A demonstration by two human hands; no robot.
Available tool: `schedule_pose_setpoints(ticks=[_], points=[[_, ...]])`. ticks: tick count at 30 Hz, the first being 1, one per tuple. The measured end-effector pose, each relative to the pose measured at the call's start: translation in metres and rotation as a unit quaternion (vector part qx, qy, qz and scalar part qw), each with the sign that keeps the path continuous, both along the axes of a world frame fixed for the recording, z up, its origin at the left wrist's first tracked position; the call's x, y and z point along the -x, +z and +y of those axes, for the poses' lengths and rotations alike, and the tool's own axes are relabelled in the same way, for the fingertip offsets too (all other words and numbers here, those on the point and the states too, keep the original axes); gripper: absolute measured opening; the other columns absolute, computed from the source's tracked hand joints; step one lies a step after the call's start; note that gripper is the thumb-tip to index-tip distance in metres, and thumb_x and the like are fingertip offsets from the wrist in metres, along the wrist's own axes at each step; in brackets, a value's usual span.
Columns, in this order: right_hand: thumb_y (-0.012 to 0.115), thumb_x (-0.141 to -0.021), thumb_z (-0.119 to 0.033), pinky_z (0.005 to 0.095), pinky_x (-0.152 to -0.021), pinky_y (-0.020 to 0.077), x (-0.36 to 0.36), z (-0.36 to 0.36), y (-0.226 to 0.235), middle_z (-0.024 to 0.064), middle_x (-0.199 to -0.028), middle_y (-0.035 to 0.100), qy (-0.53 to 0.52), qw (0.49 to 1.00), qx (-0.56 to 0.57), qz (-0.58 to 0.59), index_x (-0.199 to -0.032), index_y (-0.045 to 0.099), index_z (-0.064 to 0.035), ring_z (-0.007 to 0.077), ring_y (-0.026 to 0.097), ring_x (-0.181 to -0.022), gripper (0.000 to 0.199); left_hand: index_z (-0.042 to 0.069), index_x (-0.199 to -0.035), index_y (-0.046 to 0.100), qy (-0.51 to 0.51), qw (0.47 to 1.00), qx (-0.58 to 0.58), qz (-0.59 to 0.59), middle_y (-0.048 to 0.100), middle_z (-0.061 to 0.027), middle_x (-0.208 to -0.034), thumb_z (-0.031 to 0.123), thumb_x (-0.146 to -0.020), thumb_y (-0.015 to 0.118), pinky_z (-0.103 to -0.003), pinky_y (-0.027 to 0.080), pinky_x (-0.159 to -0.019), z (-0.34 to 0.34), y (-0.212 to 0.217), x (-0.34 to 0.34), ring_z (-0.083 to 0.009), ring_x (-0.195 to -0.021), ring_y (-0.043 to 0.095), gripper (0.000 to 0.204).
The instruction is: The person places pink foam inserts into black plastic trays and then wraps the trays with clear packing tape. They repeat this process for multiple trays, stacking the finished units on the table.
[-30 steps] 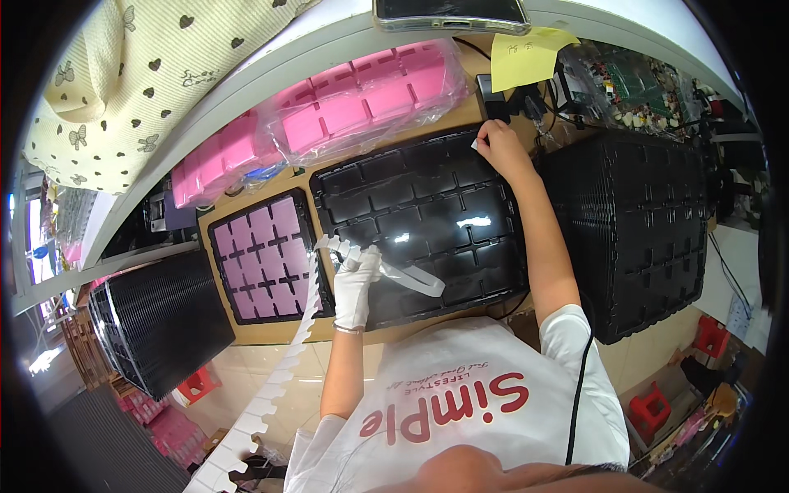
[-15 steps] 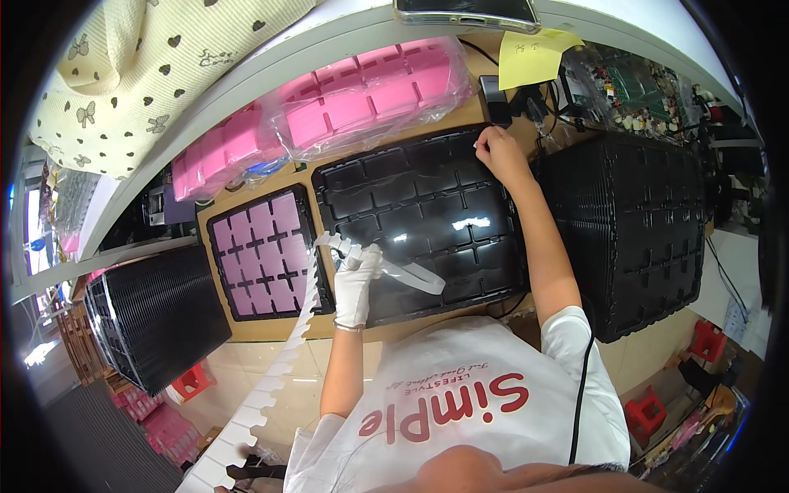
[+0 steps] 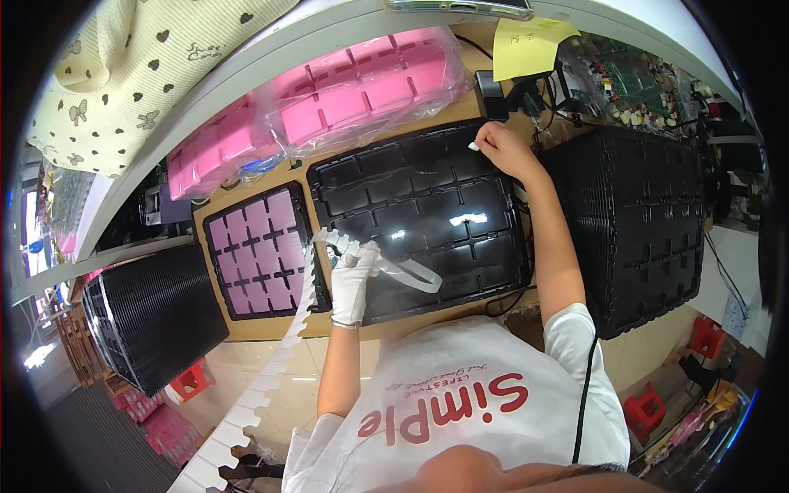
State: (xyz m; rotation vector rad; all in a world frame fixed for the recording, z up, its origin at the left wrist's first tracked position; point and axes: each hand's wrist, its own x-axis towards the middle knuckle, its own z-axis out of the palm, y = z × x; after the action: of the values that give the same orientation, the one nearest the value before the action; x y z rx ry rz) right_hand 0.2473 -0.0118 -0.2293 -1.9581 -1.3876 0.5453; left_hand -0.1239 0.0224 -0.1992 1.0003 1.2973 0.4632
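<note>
My left hand, in a white glove, is closed round the end of a long white strip with a notched edge, which trails down to the lower left. A translucent band loops out beside that hand over a black compartment tray. At the tray's far right corner, my bare right hand pinches a small white piece between thumb and fingertips. Left of the black tray lies a smaller black tray with pink-purple compartments.
Pink divided trays in clear plastic stand behind. Tall stacks of black trays flank me at the left and right. A yellow note, cables and bagged circuit boards are at the back right. A red stool is at the lower right.
The view has shifted slightly. My right hand has turned a little, and the small white piece shows more clearly at its fingertips. My left hand keeps its hold on the strip.
</note>
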Motion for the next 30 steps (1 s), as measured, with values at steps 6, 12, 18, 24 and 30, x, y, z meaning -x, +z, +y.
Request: schedule_pose_setpoints(ticks=[6,12,18,24,30], points=[[0.062,-0.082,-0.009,0.042,-0.077,0.0476,0.005,0.009,-0.014,0.0182,-0.086,0.06,-0.019,0.992,-0.021,-0.119,-0.085,0.055,0.0012,0.0367,0.059,-0.086,0.013,0.001,-0.099,0.07,-0.003,1.0,-0.01,0.001,0.068,-0.0014,-0.083,0.018,-0.086,0.07,-0.019,0.045,-0.061,-0.002,-0.002,0.0,-0.0053,-0.066,0.057,0.021],[0.066,-0.08,-0.009,0.0435,-0.076,0.0466,0.007,0.01,-0.008,0.0177,-0.09,0.058,-0.034,0.995,0.017,-0.093,-0.087,0.054,-0.0002,0.0382,0.058,-0.086,0.017,0.001,-0.1,0.069,-0.006,1.0,-0.001,-0.02,0.068,-0.0017,-0.084,0.017,-0.086,0.07,-0.019,0.045,-0.06,-0.002,0.0,-0.001,-0.0054,-0.066,0.057,0.021],[0.067,-0.08,-0.01,0.0434,-0.073,0.0475,0.008,0.011,-0.015,0.0175,-0.085,0.059,-0.051,0.994,0.002,-0.096,-0.084,0.055,-0.0002,0.0377,0.059,-0.082,0.016,0.001,-0.101,0.069,-0.006,1.0,-0.007,-0.016,0.068,-0.0013,-0.084,0.017,-0.087,0.069,-0.019,0.044,-0.06,-0.002,-0.004,0.001,-0.0053,-0.066,0.056,0.021],[0.068,-0.078,-0.013,0.0419,-0.071,0.0469,0.015,0.009,-0.019,0.014,-0.082,0.061,-0.098,0.987,0.003,-0.129,-0.081,0.058,-0.0034,0.0333,0.06,-0.082,0.014,0.001,-0.102,0.068,-0.012,1.0,-0.01,-0.027,0.068,-0.0009,-0.083,0.017,-0.087,0.069,-0.019,0.044,-0.06,-0.002,-0.006,0.002,-0.0053,-0.065,0.056,0.022],[0.066,-0.08,-0.011,0.0284,-0.064,0.0394,0.037,-0.02,0.001,0.0087,-0.083,0.061,0.05,0.989,-0.052,-0.13,-0.081,0.057,-0.0058,0.0216,0.06,-0.075,0.01,0.001,-0.101,0.069,-0.001,0.999,-0.008,-0.039,0.067,-0.0009,-0.083,0.016,-0.087,0.069,-0.019,0.044,-0.06,-0.003,-0.005,0.003,-0.0053,-0.066,0.056,0.021]])
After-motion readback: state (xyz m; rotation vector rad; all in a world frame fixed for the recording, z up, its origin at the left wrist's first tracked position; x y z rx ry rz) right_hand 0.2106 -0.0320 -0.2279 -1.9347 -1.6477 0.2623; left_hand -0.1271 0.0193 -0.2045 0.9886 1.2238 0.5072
